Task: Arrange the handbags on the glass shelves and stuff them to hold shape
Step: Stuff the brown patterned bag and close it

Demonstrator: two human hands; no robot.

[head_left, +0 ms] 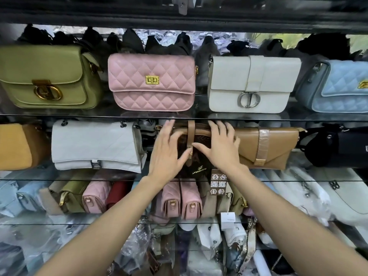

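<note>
So the whole wall is glass shelves point(258, 116) packed with bags, and I'm working on the second one down. Top row is already looking tidy: olive bag point(49, 76), pink quilted bag point(151, 82), white flap bag point(253, 84) and a pale blue quilted bag point(338, 84), all upright and facing out. On my row there's a white quilted bag point(93, 144) to the left and a tan envelope bag point(266, 148) to the right, and in between sits the one I'm fussing with, a dark brown bag point(199, 140) with a tan strap running down its front to a small buckle. It stands right in front of me, long side running left to right along the shelf, squeezed between its neighbours, and it looks like it touches or overlaps the tan one. My left hand point(167, 148) is spread flat on its left half and my right hand point(221, 146) is flat on its right half, fingers straight on both, nothing gripped, just pressing and steadying. Both hands are about equally close, one either side of that strap. I reckon I'm squaring it up so it faces forward like the row above; any nudge should go sideways along the shelf, probably left where there's a gap. Its hang tag point(218, 184) dangles over the shelf edge and may want tucking in.
</note>
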